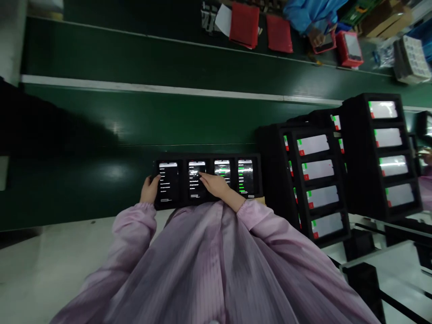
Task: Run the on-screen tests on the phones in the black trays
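Note:
A long black foam tray point(183, 180) lies at the near edge of the green bench, with several smartphones set in its slots. My left hand point(149, 189) grips the tray's left end, its thumb beside the first phone point(168, 182). Over the tray, my right hand point(216, 184) holds nothing; its outstretched fingertips are at the screen of the second phone point(194, 180). The third phone point(222, 167) is partly covered by that hand. On the rightmost phone point(245, 175), green and white text lines are lit. Menu-like white lines show on the first two screens.
Stacked black trays point(319, 180) with bright-screened phones stand to my right, close to the tray; another stack point(393, 157) is beyond. Across the bench are red folders point(245, 24), a co-worker's blue sleeve point(307, 15) and a red box point(349, 49). A white strip point(151, 87) crosses the bench.

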`<state>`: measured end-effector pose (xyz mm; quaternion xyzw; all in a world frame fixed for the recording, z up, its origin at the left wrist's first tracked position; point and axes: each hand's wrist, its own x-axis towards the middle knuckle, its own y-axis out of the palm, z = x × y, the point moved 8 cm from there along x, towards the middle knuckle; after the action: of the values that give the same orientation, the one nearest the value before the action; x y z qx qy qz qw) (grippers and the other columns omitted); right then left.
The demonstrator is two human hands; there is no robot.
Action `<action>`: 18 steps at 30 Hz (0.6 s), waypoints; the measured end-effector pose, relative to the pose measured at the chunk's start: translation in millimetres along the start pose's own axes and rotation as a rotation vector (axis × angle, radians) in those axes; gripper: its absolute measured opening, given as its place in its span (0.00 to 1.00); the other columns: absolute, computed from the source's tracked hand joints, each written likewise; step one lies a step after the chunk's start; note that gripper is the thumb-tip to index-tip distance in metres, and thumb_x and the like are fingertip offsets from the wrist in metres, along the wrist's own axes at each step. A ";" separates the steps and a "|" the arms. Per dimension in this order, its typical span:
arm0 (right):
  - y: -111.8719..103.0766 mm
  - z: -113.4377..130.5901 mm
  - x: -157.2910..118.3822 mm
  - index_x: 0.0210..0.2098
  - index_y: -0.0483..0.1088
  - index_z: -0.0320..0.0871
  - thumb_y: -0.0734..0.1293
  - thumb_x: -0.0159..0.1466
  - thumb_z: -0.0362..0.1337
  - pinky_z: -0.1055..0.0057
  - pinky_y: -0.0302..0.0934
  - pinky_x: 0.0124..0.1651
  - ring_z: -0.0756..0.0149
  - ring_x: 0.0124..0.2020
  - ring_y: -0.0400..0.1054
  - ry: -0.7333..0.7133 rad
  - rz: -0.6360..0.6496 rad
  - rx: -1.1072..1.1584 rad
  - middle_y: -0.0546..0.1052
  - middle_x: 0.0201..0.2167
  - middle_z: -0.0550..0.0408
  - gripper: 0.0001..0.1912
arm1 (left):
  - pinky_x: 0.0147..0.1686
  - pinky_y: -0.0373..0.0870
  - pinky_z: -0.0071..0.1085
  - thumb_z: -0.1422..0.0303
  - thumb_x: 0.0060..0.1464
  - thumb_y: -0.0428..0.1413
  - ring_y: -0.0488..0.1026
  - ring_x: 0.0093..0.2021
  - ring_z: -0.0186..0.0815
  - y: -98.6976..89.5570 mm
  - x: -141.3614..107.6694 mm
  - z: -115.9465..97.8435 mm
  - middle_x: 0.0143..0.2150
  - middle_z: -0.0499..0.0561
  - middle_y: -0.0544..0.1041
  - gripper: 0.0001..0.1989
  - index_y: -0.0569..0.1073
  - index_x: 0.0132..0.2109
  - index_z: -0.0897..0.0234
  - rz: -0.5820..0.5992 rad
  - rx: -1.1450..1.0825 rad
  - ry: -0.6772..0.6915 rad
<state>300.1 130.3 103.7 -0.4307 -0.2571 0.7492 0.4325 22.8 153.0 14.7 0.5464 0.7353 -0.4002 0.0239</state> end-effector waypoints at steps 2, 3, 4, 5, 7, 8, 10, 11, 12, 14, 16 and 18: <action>-0.2 -2.3 -0.5 0.66 0.66 0.51 0.55 0.76 0.43 0.62 0.70 0.58 0.59 0.59 0.73 0.000 -0.001 -0.004 0.74 0.62 0.58 0.22 | 0.56 0.72 0.46 0.51 0.53 0.56 0.77 0.48 0.50 1.9 6.8 -0.7 0.41 0.56 0.81 0.19 0.76 0.45 0.61 0.005 -0.021 -0.002; -1.8 -3.6 -2.5 0.66 0.66 0.51 0.55 0.76 0.43 0.63 0.70 0.58 0.60 0.59 0.73 -0.003 -0.012 0.002 0.74 0.63 0.58 0.22 | 0.56 0.72 0.46 0.51 0.52 0.58 0.77 0.48 0.50 2.9 9.6 -1.7 0.40 0.56 0.81 0.19 0.76 0.43 0.60 0.005 -0.029 -0.001; -3.9 -5.0 -5.2 0.66 0.66 0.52 0.55 0.76 0.43 0.63 0.70 0.58 0.61 0.59 0.73 -0.004 -0.027 0.011 0.73 0.63 0.59 0.22 | 0.57 0.71 0.46 0.51 0.51 0.59 0.77 0.49 0.51 3.8 12.1 -2.8 0.39 0.56 0.80 0.19 0.76 0.42 0.60 0.005 -0.034 -0.002; -6.0 -6.5 -8.4 0.66 0.65 0.51 0.55 0.76 0.42 0.63 0.70 0.58 0.61 0.59 0.73 -0.002 -0.040 0.020 0.73 0.63 0.59 0.22 | 0.57 0.71 0.48 0.52 0.50 0.60 0.76 0.49 0.52 4.8 14.0 -4.0 0.39 0.56 0.80 0.18 0.76 0.40 0.61 0.006 -0.037 -0.004; -9.6 -9.8 -14.9 0.67 0.65 0.49 0.55 0.76 0.42 0.63 0.70 0.58 0.60 0.59 0.73 0.014 -0.055 0.031 0.73 0.64 0.57 0.22 | 0.58 0.70 0.50 0.53 0.47 0.62 0.76 0.50 0.54 6.1 16.0 -6.0 0.38 0.58 0.80 0.17 0.75 0.38 0.61 0.011 -0.043 -0.016; -10.9 -11.7 -17.9 0.66 0.65 0.48 0.55 0.76 0.41 0.63 0.70 0.58 0.59 0.58 0.74 0.027 -0.058 0.034 0.73 0.63 0.56 0.22 | 0.58 0.70 0.51 0.53 0.47 0.63 0.76 0.50 0.55 6.3 16.2 -6.7 0.38 0.58 0.80 0.17 0.75 0.37 0.61 0.013 -0.047 -0.023; -12.8 -15.5 -22.6 0.66 0.66 0.48 0.56 0.76 0.41 0.64 0.70 0.57 0.59 0.56 0.75 0.054 -0.062 0.036 0.74 0.62 0.55 0.22 | 0.57 0.70 0.51 0.53 0.47 0.63 0.76 0.49 0.55 5.6 14.6 -7.1 0.38 0.57 0.79 0.17 0.75 0.37 0.60 0.019 -0.057 -0.034; -13.5 -17.2 -24.4 0.66 0.66 0.48 0.56 0.76 0.41 0.65 0.71 0.56 0.59 0.55 0.76 0.065 -0.065 0.037 0.75 0.61 0.55 0.22 | 0.57 0.71 0.51 0.52 0.48 0.62 0.76 0.48 0.54 4.7 13.0 -6.7 0.38 0.57 0.79 0.18 0.75 0.38 0.60 0.021 -0.065 -0.038; -13.8 -18.7 -25.7 0.66 0.66 0.48 0.56 0.76 0.41 0.66 0.71 0.55 0.60 0.54 0.76 0.073 -0.067 0.039 0.76 0.60 0.55 0.22 | 0.56 0.71 0.50 0.51 0.49 0.61 0.77 0.47 0.52 3.6 11.0 -5.9 0.38 0.56 0.79 0.18 0.76 0.40 0.60 0.024 -0.074 -0.041; -13.2 -20.5 -27.3 0.67 0.65 0.47 0.56 0.76 0.41 0.65 0.71 0.55 0.59 0.53 0.77 0.081 -0.066 0.045 0.78 0.58 0.53 0.22 | 0.55 0.73 0.48 0.51 0.52 0.58 0.77 0.46 0.50 0.8 6.0 -2.8 0.39 0.55 0.80 0.18 0.76 0.42 0.60 0.024 -0.091 -0.044; -10.9 -18.8 -27.3 0.67 0.65 0.46 0.55 0.76 0.41 0.64 0.71 0.56 0.59 0.55 0.76 0.069 -0.059 0.054 0.77 0.59 0.52 0.23 | 0.54 0.74 0.45 0.51 0.54 0.57 0.78 0.46 0.48 -2.3 1.1 1.8 0.40 0.54 0.80 0.18 0.75 0.45 0.59 0.016 -0.103 -0.044; -6.3 -12.2 -25.6 0.66 0.66 0.47 0.55 0.76 0.40 0.63 0.70 0.58 0.60 0.58 0.74 0.033 -0.035 0.061 0.74 0.62 0.54 0.22 | 0.54 0.74 0.43 0.52 0.55 0.56 0.77 0.47 0.47 -4.4 -2.5 6.7 0.41 0.54 0.80 0.19 0.75 0.46 0.59 0.003 -0.108 -0.038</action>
<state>319.9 111.3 113.3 -0.4252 -0.2345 0.7417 0.4628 17.6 146.6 13.9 0.5376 0.7545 -0.3704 0.0678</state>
